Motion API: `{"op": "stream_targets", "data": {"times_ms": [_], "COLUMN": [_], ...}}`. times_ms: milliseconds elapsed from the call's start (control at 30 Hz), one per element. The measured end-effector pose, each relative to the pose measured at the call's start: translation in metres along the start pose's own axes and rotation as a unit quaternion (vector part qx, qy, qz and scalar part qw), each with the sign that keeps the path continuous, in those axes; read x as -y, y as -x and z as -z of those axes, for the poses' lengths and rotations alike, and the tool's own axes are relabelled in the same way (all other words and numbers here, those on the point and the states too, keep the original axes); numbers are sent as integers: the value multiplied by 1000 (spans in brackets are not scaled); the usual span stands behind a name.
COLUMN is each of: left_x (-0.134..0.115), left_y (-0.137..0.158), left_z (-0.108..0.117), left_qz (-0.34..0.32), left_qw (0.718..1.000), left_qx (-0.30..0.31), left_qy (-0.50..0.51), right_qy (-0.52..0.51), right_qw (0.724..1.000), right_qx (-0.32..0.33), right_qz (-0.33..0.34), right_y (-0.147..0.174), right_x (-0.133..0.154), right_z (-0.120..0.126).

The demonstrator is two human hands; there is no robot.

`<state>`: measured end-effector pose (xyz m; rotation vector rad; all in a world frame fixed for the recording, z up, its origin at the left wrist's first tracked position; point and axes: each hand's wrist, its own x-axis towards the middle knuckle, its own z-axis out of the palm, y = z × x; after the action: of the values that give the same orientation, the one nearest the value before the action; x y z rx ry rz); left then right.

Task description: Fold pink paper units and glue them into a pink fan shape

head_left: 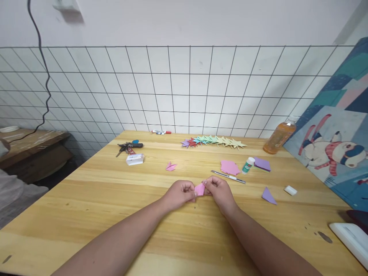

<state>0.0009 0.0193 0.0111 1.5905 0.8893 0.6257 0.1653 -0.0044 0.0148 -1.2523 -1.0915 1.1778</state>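
Note:
A small folded piece of pink paper [199, 189] is pinched between my two hands, just above the wooden table [161, 245]. My left hand [180, 194] grips its left edge between thumb and fingers. The right edge is held by my right hand [220, 193], also closed in a pinch. Beyond my left hand lies a folded pink paper piece [171, 166]. A slim craft knife [228, 176] rests past my right hand, with a stack of pink paper [230, 167] behind it.
Folded paper stars [218, 140] line the back. Keys [129, 147], a marker [161, 132] and a white box [135, 159] lie left. Rightward are a glue stick [248, 165], purple paper [262, 164], a purple triangle [269, 196], an eraser [290, 190] and a leaning bottle [279, 137].

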Motion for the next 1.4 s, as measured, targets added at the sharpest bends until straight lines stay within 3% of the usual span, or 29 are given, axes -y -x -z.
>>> {"op": "stream_targets", "data": {"times_ms": [267, 600, 900, 1033, 1233, 1400], "left_x": [-2, 0, -4, 2, 4, 3], "left_y": [4, 1, 3, 1, 1, 0], "left_z": [-4, -4, 6, 3, -1, 1], "left_qz": [-31, -20, -5, 11, -4, -26], "left_qw": [999, 1000, 997, 1000, 999, 995], "left_qx": [-18, -20, 63, 15, -36, -70], "left_qy": [-5, -10, 43, 22, -20, -63], "right_qy": [62, 150, 112, 106, 229, 219], "right_qw": [997, 985, 992, 990, 965, 965], "right_qx": [16, 26, 48, 82, 93, 109], "right_qz": [36, 74, 40, 47, 93, 93], "right_y": [0, 6, 3, 5, 6, 4], "right_x": [0, -4, 3, 1, -5, 0], "right_z": [3, -5, 4, 3, -1, 3]}}
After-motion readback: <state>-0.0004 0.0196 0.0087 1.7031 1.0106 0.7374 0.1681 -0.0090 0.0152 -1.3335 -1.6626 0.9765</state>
